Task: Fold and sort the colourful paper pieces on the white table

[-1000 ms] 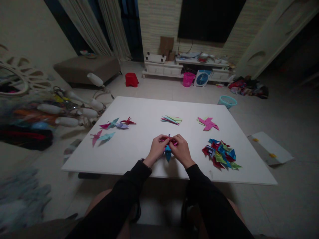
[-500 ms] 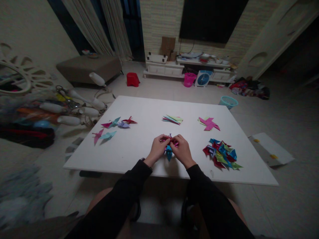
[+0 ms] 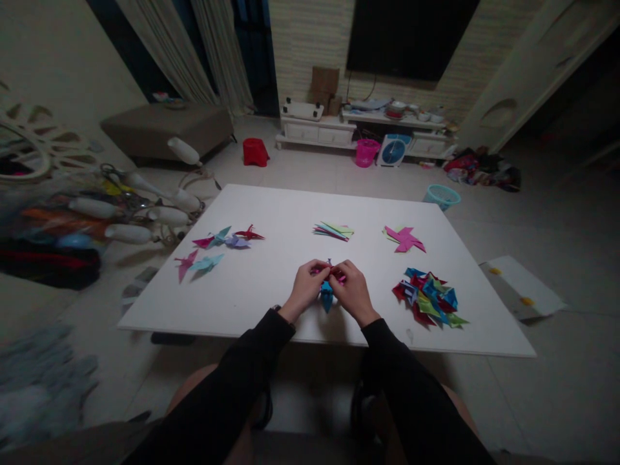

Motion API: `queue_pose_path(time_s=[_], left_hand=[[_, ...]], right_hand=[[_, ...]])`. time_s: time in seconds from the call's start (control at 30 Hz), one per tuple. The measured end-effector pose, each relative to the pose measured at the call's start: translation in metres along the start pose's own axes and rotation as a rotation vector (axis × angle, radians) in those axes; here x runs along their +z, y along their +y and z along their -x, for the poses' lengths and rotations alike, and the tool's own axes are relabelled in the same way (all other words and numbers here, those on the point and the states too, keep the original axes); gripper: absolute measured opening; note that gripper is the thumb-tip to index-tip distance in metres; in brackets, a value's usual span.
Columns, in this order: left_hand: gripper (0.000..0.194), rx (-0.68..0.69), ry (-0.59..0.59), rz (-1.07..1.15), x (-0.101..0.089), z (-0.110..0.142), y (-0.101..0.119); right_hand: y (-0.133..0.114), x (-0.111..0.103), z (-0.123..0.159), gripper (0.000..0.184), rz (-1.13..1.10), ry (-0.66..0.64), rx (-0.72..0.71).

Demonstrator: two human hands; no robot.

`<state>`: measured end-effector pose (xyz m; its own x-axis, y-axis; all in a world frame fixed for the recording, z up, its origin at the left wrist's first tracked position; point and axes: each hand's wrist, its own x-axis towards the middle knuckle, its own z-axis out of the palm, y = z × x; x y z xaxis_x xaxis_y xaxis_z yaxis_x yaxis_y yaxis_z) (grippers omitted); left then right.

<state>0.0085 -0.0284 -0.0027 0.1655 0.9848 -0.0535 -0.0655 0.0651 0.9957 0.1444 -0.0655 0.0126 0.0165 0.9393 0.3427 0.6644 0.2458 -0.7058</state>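
Observation:
Both hands meet at the near middle of a white table [image 3: 276, 258]. My left hand [image 3: 309, 284] and my right hand [image 3: 349, 287] pinch a small piece of folded paper [image 3: 327, 300] between the fingertips. A blue pointed part hangs below the fingers, and bits of pink and purple show around them; the rest is covered by my fingers. Just beyond my hands lies a fanned stack of folded paper strips [image 3: 333, 231]. Several origami cranes [image 3: 237, 241] sit at the left. To the right is a heap of shiny folded paper pieces [image 3: 431, 300].
A pink paper pinwheel shape [image 3: 407, 240] lies at the table's right rear. On the floor beyond stand a red stool [image 3: 255, 152], a pink bucket [image 3: 366, 153] and a turquoise basket [image 3: 442, 196]. A lamp with white shades [image 3: 128, 234] is beside the left edge.
The view has shifted slightly, so everything sits a little further left and up. My hands keep nearly the same pinch on the folded paper.

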Motion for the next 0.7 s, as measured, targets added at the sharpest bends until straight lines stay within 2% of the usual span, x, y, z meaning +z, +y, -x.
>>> queue_pose_path(time_s=[0.33,0.7], left_hand=[[0.017,0.002,0.006,-0.017,0.0006,0.0036,0.0032],[0.028,-0.025,0.014,-0.064,-0.0055,0.0059,0.0082]], right_hand=[[-0.0027,-0.0037,0.0028,0.008,0.003,-0.019,0.020],[0.0000,-0.0012,-0.0011,0.009,0.156,0.003,-0.098]])
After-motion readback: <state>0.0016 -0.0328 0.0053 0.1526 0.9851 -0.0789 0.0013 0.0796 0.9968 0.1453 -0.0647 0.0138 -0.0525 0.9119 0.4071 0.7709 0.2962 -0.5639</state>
